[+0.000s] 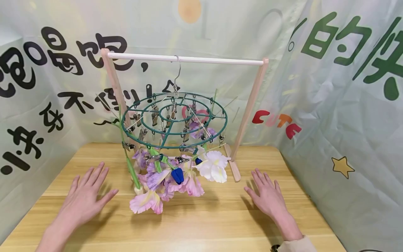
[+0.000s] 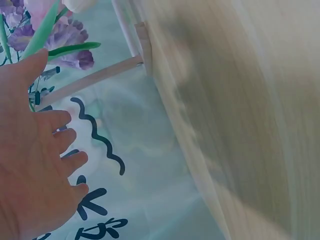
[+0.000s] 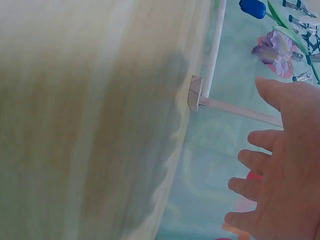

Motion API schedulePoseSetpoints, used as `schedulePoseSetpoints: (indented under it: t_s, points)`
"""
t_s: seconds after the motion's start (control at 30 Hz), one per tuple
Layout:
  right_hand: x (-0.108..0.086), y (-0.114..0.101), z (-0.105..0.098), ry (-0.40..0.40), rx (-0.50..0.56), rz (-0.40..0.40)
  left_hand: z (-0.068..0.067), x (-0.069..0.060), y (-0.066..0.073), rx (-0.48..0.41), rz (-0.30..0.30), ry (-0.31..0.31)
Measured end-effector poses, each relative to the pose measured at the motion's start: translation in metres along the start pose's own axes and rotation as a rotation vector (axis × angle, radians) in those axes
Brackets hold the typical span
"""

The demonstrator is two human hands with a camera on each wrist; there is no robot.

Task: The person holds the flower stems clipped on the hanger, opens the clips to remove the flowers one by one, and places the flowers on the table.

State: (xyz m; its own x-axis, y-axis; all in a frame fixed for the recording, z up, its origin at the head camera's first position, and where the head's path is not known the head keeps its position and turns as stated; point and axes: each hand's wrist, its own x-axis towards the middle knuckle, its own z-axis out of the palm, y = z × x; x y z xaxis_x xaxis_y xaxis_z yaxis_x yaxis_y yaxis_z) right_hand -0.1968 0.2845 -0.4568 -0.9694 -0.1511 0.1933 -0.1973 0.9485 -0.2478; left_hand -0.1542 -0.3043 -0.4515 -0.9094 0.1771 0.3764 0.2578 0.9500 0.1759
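A round green clip hanger hangs by its metal hook from the white bar of a wooden stand. Clipped beneath it, artificial flowers point downward: pink and purple blooms, a white one and a blue tulip. To the left of the flowers, my left hand hovers palm down over the table, fingers spread, holding nothing. On the other side my right hand is held likewise, with straight fingers and nothing in it. Both hands are apart from the flowers and the stand.
The stand's right foot rests on the wooden table. Printed fabric with lettering surrounds the table at the back and sides. Several metal clips dangle from the hanger's rings.
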Motion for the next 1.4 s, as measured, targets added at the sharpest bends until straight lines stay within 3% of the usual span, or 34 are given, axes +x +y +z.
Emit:
schedulePoseSetpoints:
  t_s: [0.4, 0.63, 1.07, 1.27, 1.4]
  points:
    - [0.0, -0.004, -0.001, 0.105, 0.054, -0.017, -0.007, 0.0, 0.012, -0.044, 0.024, 0.126]
    - [-0.002, -0.01, 0.0, 0.22, 0.137, -0.035, -0.011, 0.0, 0.022, -0.099, 0.046, 0.228]
    - [-0.003, -0.031, 0.001, 0.459, 0.286, -0.087, -0.015, 0.013, 0.051, -0.265, 0.137, 0.572]
    - [0.0, -0.046, -0.007, 0.563, 0.364, -0.144, -0.02, 0.026, 0.076, -0.353, 0.237, 0.788]
    - [0.001, -0.059, -0.014, 0.635, 0.426, -0.219, -0.026, 0.034, 0.096, -0.413, 0.3, 0.876]
